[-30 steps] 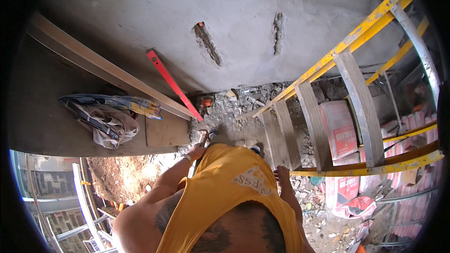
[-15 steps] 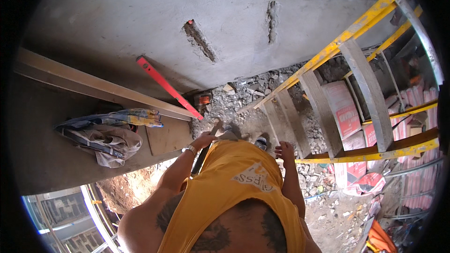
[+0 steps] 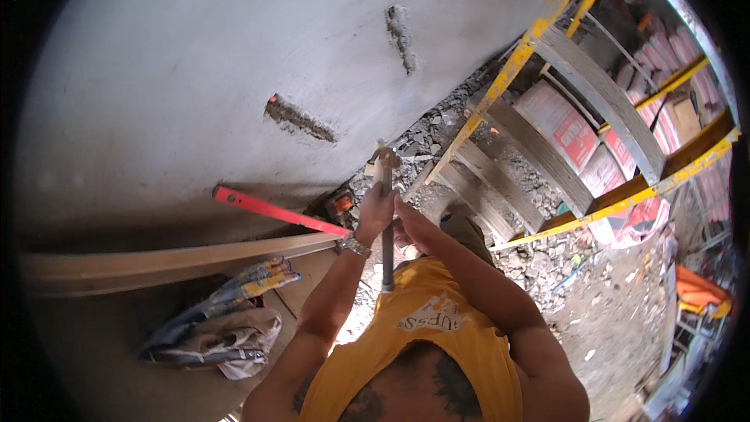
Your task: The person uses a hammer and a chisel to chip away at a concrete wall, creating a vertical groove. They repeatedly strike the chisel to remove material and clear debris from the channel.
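Gripped in my left hand (image 3: 376, 212) is a hammer (image 3: 387, 262), its head (image 3: 385, 158) up toward the wall and its dark handle pointing back at my body. A metal-banded watch is on that wrist. My right hand (image 3: 412, 228) is close beside the handle and the left hand, its thumb and fingers apart; whether it touches the handle I cannot tell. Beyond the hammer stands a grey plastered wall (image 3: 180, 55) with two rough chiselled grooves, the lower groove (image 3: 301, 121) and the upper groove (image 3: 401, 39).
A red spirit level (image 3: 277, 212) leans on the left, above a long board (image 3: 180, 258). Cloth and bags (image 3: 226, 328) lie below it. A yellow ladder (image 3: 500, 78) with wooden-looking treads stands right, with stacked sacks (image 3: 562, 125) behind. Broken rubble (image 3: 539, 273) covers the floor.
My left hand has lifted the hammer from my side to in front of my body. The right hand has come across to it. The view has turned, shifting wall and ladder.
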`<state>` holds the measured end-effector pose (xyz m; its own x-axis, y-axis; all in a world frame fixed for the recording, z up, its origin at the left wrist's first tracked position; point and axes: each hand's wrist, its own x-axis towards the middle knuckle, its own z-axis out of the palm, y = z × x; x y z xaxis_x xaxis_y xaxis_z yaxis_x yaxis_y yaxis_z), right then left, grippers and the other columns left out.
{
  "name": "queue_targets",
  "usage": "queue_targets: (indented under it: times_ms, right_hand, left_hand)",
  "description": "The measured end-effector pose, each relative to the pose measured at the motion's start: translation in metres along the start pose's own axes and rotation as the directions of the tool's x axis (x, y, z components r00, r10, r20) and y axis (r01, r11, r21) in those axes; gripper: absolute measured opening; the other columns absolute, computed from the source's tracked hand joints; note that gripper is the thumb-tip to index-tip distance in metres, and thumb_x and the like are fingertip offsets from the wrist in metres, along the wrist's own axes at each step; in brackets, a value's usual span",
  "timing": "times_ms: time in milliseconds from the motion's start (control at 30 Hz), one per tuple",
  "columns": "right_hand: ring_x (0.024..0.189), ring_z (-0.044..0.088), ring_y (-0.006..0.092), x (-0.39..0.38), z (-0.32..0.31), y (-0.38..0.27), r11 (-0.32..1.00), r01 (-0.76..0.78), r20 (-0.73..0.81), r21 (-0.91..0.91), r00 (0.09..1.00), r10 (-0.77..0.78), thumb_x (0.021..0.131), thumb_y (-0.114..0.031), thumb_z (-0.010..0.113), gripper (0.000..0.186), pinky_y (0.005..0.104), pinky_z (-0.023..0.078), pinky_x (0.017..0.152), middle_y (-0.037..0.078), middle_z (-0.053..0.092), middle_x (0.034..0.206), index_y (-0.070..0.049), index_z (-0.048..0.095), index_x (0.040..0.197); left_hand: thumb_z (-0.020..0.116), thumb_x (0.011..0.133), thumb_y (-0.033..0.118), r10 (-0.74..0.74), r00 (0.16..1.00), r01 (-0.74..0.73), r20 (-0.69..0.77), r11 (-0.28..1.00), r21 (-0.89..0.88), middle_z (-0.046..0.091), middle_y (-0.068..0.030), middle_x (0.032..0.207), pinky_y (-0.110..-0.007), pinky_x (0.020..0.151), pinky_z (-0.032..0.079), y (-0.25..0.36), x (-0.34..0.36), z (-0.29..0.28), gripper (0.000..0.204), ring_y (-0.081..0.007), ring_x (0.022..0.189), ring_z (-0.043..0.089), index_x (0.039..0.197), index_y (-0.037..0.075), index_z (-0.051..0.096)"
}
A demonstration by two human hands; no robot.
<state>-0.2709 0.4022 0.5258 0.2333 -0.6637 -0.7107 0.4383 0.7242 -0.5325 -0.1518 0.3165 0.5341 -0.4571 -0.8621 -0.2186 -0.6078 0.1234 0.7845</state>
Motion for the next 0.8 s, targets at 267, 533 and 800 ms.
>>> queue_targets:
  times_ms: [267, 533, 800]
  right_hand:
    - [0.064, 0.059, 0.0153, 0.033, -0.012, -0.067, 0.92, 0.372, -0.345, -0.126, 0.853, -0.393, 0.106, -0.052, 0.041, 0.045, 0.0339, 0.049, 0.058, 0.004, 0.058, 0.077, -0.009, 0.054, 0.105]
    - [0.045, 0.044, 0.008, 0.081, -0.117, -0.128, 0.912, 0.359, -0.332, 0.197, 0.9, -0.282, 0.102, -0.034, 0.062, 0.024, 0.0268, 0.037, 0.039, -0.003, 0.045, 0.064, -0.011, 0.053, 0.098]
    - [0.05, 0.044, 0.0091, 0.146, -0.17, -0.243, 0.826, 0.551, -0.232, 0.117, 0.824, -0.517, 0.099, -0.035, 0.065, 0.033, 0.0278, 0.037, 0.045, -0.002, 0.045, 0.063, -0.008, 0.052, 0.084]
  left_hand:
    - [0.046, 0.108, 0.031, 0.087, 0.993, -0.086, -0.075, 0.996, 0.024, 0.06, -0.0195, 0.084, -0.047, 0.069, 0.047, 0.031, 0.092, 0.004, 0.029, -0.0383, 0.073, 0.059, 0.119, 0.007, 0.06]
    - [0.049, 0.108, 0.028, 0.142, 0.971, -0.097, -0.194, 0.969, 0.225, 0.062, -0.0153, 0.081, -0.046, 0.055, 0.045, 0.023, 0.183, -0.018, 0.041, -0.0334, 0.061, 0.061, 0.142, 0.008, 0.038]
    - [0.058, 0.103, 0.029, 0.409, 0.889, -0.267, -0.204, 0.827, 0.494, 0.068, -0.0214, 0.102, -0.051, 0.065, 0.053, 0.045, 0.338, -0.037, 0.038, -0.0431, 0.082, 0.068, 0.134, 0.006, 0.051]
